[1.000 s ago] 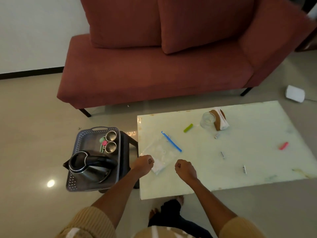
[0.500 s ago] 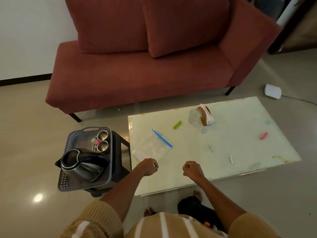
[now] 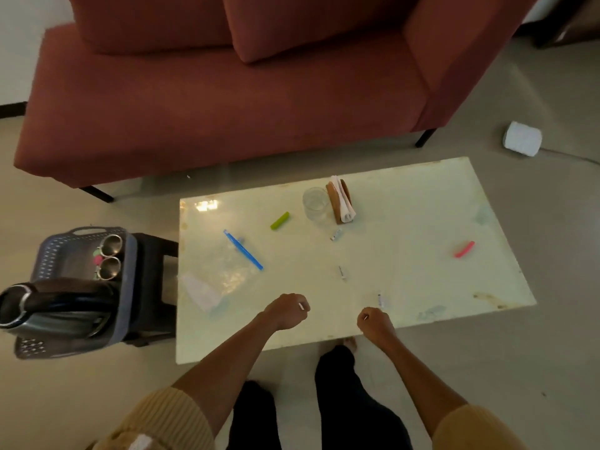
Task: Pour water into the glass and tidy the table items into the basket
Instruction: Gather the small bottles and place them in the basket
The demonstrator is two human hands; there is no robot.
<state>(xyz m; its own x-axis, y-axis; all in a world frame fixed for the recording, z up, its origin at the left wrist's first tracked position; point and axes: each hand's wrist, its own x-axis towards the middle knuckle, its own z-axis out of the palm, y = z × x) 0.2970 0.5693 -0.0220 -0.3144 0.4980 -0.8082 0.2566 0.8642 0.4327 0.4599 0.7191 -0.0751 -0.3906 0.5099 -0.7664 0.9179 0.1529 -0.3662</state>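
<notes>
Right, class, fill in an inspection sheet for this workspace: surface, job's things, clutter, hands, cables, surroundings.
Surface: pale table, stained near its right edge.
Job's things: glass upright beside napkin holder; kettle in basket on dark stool.
Clutter: zip bag, green clip, pink clip, three small pieces on table; steel cups in basket.
Hands: left hand and right hand over near edge, both curled; contents unclear.
Cables: one thin cable from white device on floor.
Surroundings: red sofa behind table.

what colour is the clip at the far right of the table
Pink-red clip, plain in the head view.
</notes>
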